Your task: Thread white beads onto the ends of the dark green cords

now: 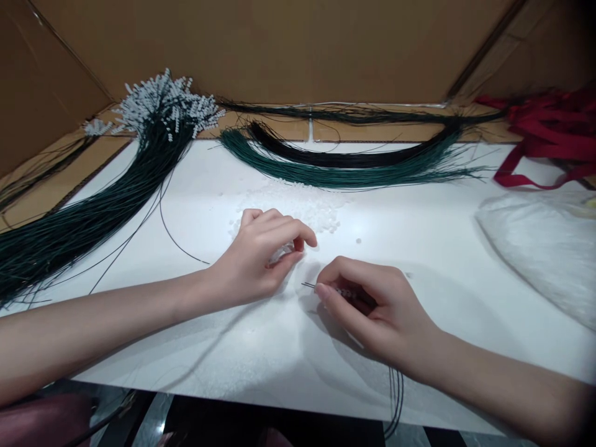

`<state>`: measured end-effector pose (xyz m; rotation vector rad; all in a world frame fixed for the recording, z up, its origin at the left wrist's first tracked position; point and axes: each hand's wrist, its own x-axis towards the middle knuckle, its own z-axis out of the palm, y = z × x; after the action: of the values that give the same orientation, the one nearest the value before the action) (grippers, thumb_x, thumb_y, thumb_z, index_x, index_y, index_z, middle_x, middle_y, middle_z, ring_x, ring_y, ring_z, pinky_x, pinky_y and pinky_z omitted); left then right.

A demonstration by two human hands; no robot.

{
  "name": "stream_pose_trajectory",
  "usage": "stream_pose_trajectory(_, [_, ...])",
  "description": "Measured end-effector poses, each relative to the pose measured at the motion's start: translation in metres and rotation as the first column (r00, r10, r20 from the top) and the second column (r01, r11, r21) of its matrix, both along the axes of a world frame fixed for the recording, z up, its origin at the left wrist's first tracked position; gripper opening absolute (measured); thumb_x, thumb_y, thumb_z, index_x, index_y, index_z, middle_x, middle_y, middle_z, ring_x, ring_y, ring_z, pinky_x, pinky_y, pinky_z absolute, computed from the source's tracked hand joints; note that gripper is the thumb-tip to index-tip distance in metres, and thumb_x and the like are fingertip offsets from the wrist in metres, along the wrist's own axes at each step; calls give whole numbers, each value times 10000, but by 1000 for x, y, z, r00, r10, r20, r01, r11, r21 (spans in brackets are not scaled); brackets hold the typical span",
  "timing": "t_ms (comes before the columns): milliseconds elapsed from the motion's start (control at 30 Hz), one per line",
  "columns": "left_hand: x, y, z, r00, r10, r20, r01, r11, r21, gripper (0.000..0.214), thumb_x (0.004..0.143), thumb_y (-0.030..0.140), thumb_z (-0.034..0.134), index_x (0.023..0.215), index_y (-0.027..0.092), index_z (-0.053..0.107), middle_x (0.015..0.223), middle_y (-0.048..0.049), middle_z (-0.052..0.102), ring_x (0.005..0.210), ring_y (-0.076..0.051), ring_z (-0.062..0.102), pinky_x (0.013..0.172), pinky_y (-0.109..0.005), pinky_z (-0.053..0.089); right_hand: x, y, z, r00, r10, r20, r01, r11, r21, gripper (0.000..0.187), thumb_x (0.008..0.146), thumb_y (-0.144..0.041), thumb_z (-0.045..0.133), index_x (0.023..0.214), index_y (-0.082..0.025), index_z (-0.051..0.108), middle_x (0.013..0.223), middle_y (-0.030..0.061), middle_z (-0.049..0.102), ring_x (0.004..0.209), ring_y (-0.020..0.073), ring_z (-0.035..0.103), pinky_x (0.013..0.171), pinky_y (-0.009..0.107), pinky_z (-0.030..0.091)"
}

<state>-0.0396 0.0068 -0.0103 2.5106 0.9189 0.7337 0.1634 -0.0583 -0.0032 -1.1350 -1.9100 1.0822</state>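
Cords dominate the white table: a beaded dark-green cord bundle lies far left of the loose white beads, an unbeaded cord bundle just behind them. Left hand, just in front of the beads, pinches what looks like a bead between thumb and forefinger; right hand, nearer still, pinches a thin cord close behind its tip. Cord appears light and limp, beads small and likely to roll, so a grip near the tip seems best.
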Motion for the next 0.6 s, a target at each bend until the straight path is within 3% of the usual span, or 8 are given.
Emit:
stream_pose_trajectory(133, [1, -2, 5, 1000, -2, -31, 1, 999, -40, 187, 882, 78, 594, 1011, 213, 605, 961, 23, 683, 930, -158, 581, 893, -358, 291, 0, 0, -1, 1000, -3, -6, 3, 1000, 4, 150, 904, -102, 542, 769, -165, 556, 602, -64, 445, 524, 59, 388, 489, 198, 318])
stream_pose_trajectory(600, [2, 0, -1, 999, -44, -14, 44, 999, -2, 247, 879, 32, 569, 1031, 223, 602, 888, 47, 656, 890, -132, 578, 860, -348, 283, 0, -1, -1, 1000, 3, -7, -3, 1000, -9, 158, 910, -102, 533, 767, -168, 550, 607, -63, 436, 530, 63, 381, 490, 201, 316])
